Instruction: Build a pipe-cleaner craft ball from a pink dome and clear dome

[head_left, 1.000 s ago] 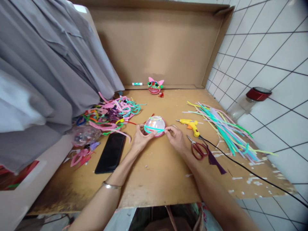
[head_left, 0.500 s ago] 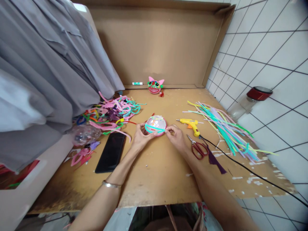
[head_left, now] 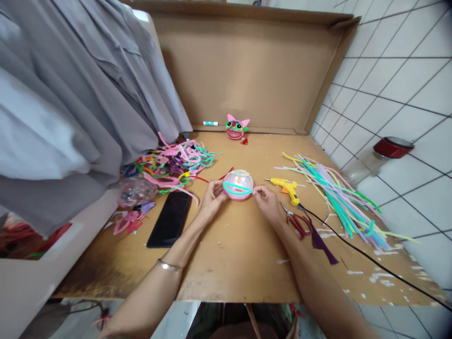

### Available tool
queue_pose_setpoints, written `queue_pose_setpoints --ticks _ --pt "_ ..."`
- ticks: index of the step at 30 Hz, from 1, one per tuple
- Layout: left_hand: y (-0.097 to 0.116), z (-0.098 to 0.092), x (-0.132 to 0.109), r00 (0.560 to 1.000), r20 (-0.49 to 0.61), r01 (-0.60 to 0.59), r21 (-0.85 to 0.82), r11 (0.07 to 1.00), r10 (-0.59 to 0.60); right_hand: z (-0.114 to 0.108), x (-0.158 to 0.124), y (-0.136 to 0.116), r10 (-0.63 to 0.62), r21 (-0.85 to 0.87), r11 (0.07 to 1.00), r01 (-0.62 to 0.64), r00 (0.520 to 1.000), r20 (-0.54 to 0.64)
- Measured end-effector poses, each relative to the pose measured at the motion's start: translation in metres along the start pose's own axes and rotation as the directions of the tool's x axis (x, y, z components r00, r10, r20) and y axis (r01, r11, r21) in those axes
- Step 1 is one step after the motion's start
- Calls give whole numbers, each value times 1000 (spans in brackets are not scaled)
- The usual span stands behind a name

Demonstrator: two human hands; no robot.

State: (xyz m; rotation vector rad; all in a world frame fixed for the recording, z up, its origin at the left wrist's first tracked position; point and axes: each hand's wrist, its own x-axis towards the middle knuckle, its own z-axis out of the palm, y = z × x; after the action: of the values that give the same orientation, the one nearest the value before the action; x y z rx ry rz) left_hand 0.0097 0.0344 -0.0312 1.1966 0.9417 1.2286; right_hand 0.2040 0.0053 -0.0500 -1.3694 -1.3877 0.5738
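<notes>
A clear plastic dome with a pink rim (head_left: 238, 185) rests in the middle of the cardboard work surface (head_left: 240, 263). A teal pipe cleaner (head_left: 237, 188) runs across its front. My left hand (head_left: 212, 201) grips the dome's left side, fingers closed on the teal strand's left end. My right hand (head_left: 267, 204) pinches the strand's right end against the dome's right edge. A finished pink and green animal-face piece (head_left: 237, 127) stands at the back by the cardboard wall.
A tangle of bent pipe cleaners (head_left: 174, 162) lies left, a black phone (head_left: 170, 219) before it. Right of my hands are a yellow glue gun (head_left: 288, 187) with black cord, red scissors (head_left: 298, 222) and a bundle of straight pipe cleaners (head_left: 335, 193). Grey cloth (head_left: 70, 108) hangs left; a red-lidded jar (head_left: 379, 155) stands right.
The camera view shifted slightly, so everything sits a little to the right. Both hands stay on the dome, and the teal strand lies a bit more evenly across its front.
</notes>
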Motion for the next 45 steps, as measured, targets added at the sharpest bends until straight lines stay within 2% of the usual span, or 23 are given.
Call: queue_pose_setpoints --ticks 8,24,45 --pt "-11 -2 5 997 -72 -34 -28 999 32 -9 3 7 -10 -39 999 12 999 34" --pt "-6 -1 4 992 -117 -39 -20 999 37 -9 5 12 -19 -12 1000 20 999 28" --pt "-9 -3 7 995 -102 -20 2 1000 20 -10 4 10 9 -10 1000 -9 999 36"
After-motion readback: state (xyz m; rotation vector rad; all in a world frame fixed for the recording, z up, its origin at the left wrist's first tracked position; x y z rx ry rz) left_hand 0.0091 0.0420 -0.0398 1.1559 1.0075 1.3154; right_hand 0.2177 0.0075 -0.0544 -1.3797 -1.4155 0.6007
